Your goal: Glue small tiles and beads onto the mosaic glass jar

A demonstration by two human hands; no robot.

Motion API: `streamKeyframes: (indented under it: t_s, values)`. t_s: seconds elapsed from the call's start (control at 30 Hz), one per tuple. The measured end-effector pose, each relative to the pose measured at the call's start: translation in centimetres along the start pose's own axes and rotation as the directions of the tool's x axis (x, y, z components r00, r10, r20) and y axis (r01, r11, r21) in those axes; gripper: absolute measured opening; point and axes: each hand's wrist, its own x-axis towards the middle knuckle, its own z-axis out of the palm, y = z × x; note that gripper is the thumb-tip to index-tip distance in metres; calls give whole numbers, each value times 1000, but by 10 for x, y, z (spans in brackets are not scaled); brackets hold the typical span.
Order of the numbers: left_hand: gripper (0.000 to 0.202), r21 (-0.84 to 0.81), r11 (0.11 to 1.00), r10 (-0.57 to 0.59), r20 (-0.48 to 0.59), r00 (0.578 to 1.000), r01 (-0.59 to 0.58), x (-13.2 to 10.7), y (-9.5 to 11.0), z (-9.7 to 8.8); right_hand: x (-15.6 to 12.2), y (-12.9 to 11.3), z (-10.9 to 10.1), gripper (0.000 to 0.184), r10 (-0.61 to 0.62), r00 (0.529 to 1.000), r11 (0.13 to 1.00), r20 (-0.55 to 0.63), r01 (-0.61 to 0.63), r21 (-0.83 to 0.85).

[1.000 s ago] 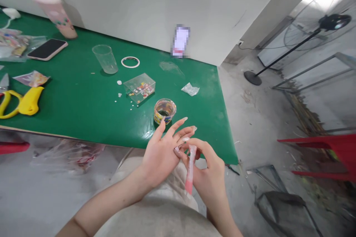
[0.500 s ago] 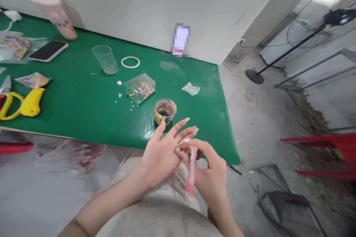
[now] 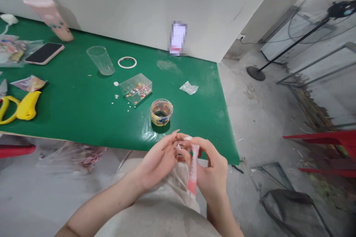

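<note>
My right hand (image 3: 210,166) is closed around a small pink tube (image 3: 193,172), held upright with its tip near my left fingers. My left hand (image 3: 161,155) has its fingers curled in, pinching at the tube's top; what it pinches is too small to make out. Both hands hover over my lap, just off the front edge of the green table (image 3: 83,107). Nearest on the table is a small round glass dish with a coloured band (image 3: 161,112), and behind it a clear plastic box of small coloured pieces (image 3: 136,88).
Further back stand a clear plastic cup (image 3: 100,60), a white ring (image 3: 127,62), a phone (image 3: 44,53), a pink drink cup with a straw (image 3: 48,15) and yellow-handled scissors (image 3: 20,105). A small clear bag (image 3: 189,88) lies right. A floor fan (image 3: 306,33) and red chair (image 3: 328,144) stand right.
My left fingers, stretched out before, have curled in toward the tube's tip. The view has shifted slightly to the right, so the table items sit a little further left.
</note>
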Motion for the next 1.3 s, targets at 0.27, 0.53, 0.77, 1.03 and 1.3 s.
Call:
streamKeyframes:
  t_s: [0.27,0.53,0.77,1.03,1.3]
  values:
    - [42,565,816,171,-30,985,-124,2,-6,-16,6,11,-2,24,-21,1000,1000,-9,21,-16]
    - [47,650,741,204,20,979,-168,11,-9,-19,9,16,-3,25,-72,997,997,24,72,-16]
    - [45,548,812,168,108,980,-200,12,-10,-17,14,15,-6,23,-132,989,990,61,134,-40]
    - [33,380,923,4,138,990,-57,16,-7,-23,19,20,-12,23,-30,991,998,134,37,-50]
    - [26,293,954,-112,145,983,66,21,7,-28,21,21,-7,18,76,986,997,147,-77,2]
